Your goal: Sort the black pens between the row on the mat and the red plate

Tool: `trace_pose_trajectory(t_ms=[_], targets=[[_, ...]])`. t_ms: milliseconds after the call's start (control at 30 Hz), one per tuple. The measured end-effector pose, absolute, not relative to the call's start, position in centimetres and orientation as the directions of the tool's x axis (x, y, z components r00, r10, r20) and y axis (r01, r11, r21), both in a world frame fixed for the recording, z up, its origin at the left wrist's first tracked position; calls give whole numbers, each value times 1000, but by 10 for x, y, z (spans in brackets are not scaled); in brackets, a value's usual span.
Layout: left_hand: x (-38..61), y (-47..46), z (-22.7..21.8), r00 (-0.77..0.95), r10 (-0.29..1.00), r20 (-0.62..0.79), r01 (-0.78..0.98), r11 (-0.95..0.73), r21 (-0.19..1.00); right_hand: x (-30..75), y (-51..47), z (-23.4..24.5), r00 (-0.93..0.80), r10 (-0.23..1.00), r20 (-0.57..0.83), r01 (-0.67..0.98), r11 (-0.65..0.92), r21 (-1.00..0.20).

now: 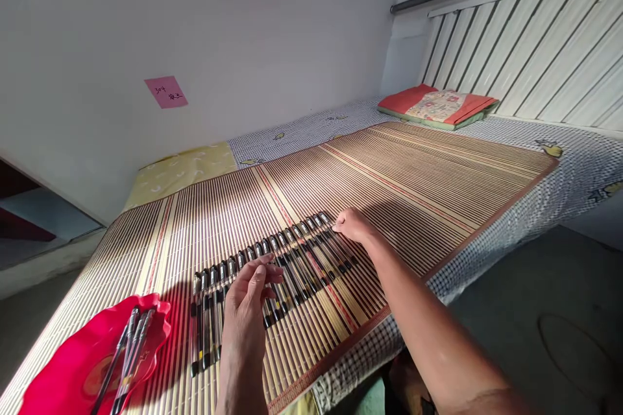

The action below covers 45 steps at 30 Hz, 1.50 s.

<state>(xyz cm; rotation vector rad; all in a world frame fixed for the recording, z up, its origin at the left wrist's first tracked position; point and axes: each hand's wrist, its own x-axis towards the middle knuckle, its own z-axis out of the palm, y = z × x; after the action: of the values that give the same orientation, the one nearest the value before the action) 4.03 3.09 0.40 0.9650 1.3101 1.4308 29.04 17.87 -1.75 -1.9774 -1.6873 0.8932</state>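
Several clear pens point(294, 280) with black caps and clips lie side by side in a slanting row on the bamboo mat. My right hand point(354, 225) is closed in a pinch at the right end of the row, its fingertips at the upper end of the last pen. Over the left-middle part of the row hovers my left hand point(248, 295), fingers loosely bent and apart, with nothing visible in it; it hides part of several pens. At the lower left, a few more pens point(131, 353) rest in a red scalloped plate point(63, 353).
The slatted bamboo mat point(428, 175) covers most of a bed with a checked sheet point(579, 162). A folded orange-and-floral cloth point(438, 106) lies at the far right by the white headboard point(530, 45). A pink note point(166, 91) is on the wall.
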Motion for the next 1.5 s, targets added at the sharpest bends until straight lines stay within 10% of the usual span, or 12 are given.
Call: trace_pose_trajectory(t_ms=[1500], targets=[[48,34,0,-196,979,-55,-77,40,996,309,138,-44,44,997,-62,817,-72,-572]])
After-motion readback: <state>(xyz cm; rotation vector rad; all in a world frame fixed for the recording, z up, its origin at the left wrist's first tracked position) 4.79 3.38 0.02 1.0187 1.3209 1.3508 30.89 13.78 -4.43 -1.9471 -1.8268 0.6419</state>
